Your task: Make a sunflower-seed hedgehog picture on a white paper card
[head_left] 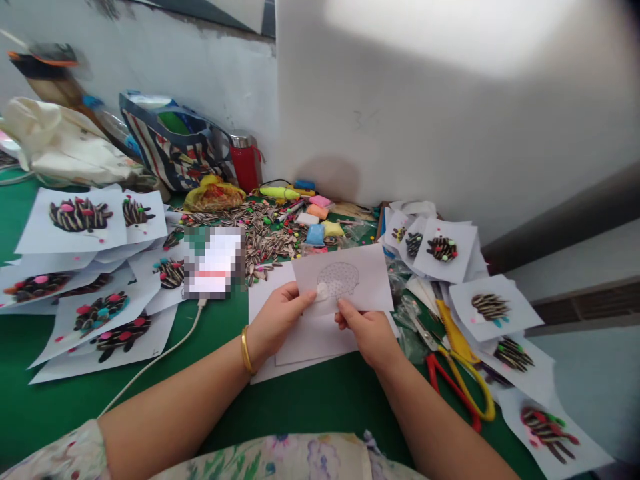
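You hold a small white paper card printed with a grey dotted hedgehog outline (345, 285) just above the green table (310, 400), tilted up toward you so the drawing faces your eyes. Your left hand (275, 320) is closed on the card's lower left edge, thumb lying over the front close to a pale blob at the outline's left end. Your right hand (367, 330) pinches the bottom edge between thumb and fingers, steadying it from the other side. Under the card lie more blank white sheets (305, 340), stacked within easy reach.

Just behind, a heap of striped sunflower seeds (260, 237) and soft blocks of coloured clay (317, 217) sit close to the work. Finished seed-covered hedgehog pictures (80, 217) are spread out to your left and right, apart from each other, probably so nothing gets smudged. Yellow-handled scissors (465, 363) and red-handled scissors (450, 387) rest by your right forearm. A white cable (165, 353) trails across the table on your left.
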Available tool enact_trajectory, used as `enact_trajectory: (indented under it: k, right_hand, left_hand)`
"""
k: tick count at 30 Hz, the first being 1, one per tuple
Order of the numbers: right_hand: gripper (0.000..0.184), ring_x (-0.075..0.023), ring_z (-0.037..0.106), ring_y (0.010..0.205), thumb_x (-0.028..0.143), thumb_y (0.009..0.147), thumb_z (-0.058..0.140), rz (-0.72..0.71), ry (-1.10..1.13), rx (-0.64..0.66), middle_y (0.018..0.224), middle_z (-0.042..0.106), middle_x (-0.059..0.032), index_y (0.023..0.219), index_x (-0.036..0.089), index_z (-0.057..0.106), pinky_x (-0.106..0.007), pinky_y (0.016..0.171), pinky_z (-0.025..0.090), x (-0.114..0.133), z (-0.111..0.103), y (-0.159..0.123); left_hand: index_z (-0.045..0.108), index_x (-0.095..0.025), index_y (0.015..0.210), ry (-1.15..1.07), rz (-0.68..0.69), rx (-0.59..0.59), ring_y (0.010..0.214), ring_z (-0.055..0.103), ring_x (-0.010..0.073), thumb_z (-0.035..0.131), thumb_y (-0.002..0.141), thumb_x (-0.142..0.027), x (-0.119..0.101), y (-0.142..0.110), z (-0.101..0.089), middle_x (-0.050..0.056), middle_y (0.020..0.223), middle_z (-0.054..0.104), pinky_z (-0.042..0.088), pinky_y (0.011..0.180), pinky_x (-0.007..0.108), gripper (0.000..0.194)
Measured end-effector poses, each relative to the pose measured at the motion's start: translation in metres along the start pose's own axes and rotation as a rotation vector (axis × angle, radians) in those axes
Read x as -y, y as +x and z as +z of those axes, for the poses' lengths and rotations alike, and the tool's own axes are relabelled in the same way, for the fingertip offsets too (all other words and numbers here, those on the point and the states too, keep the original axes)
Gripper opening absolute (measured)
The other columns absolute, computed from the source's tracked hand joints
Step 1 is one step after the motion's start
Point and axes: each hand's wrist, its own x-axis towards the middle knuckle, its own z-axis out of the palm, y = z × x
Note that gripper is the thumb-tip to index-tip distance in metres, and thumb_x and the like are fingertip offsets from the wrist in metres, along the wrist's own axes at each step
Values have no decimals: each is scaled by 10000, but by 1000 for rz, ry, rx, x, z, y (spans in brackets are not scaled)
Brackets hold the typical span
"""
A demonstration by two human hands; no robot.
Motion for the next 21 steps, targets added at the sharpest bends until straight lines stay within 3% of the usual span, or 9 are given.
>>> enact_trajectory:
  k: [3,8,12,21]
  right_hand:
    - [435,-191,624,696,554,796,619,2,-30,-15,642,682,-52,603,171,691,-309,719,473,3,1,-1]
    - [426,-190,633,683,549,802,600,-4,-46,2,640,683,-49,623,175,697,-312,721,482,7,2,-3]
    - [426,-200,650,712,548,789,608,26,-75,-2,658,699,-59,607,174,699,-312,731,486,9,2,-5]
    - [437,-214,663,734,561,793,593,8,-101,-4,677,714,-69,610,181,707,-319,742,498,11,2,-5]
  left_hand:
    - [693,-166,938,57,21,-44,805,648,176,656,834,-439,1,0,0,50,875,723,494,754,281,295]
    - [687,-167,1008,156,60,-44,925,654,221,723,775,-427,-1,-1,2,81,1026,723,500,836,325,351]
    - [693,-152,991,224,74,-74,929,657,240,721,764,-450,-3,-1,1,94,1023,727,503,839,345,375]
    - [690,-169,997,70,83,-69,941,664,228,636,844,-449,-5,-4,6,78,1040,729,501,841,324,324]
